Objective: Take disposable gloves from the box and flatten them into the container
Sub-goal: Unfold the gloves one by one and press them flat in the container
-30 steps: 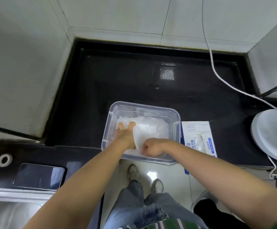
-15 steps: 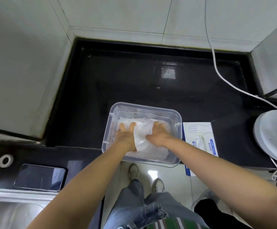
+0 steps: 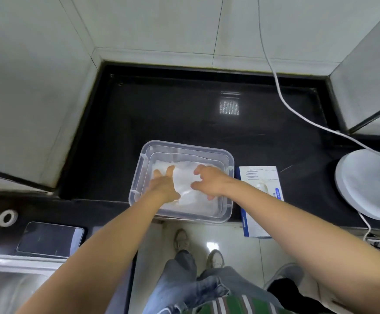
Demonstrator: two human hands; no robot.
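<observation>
A clear plastic container [image 3: 185, 148] stands at the front edge of the black counter. Inside lies a stack of thin translucent white gloves [image 3: 185, 186]. My left hand [image 3: 163, 184] lies flat on the left part of the stack, fingers straight. My right hand [image 3: 209, 181] rests on the right part of the stack with fingers spread and slightly bent, touching the top glove. To the right of the container lies the white and blue glove box [image 3: 260, 184], with a glove poking out of its slot.
A white round fan base [image 3: 365, 184] with a white cable [image 3: 282, 96] stands at the right. A phone [image 3: 49, 239], a tape roll [image 3: 8, 218] and a steel sink [image 3: 10, 288] are at the left. Tiled walls close the counter's back and left.
My right hand opened from a fist at the container's front edge and slid back and right across the top glove. My left hand stayed pressed on the stack.
</observation>
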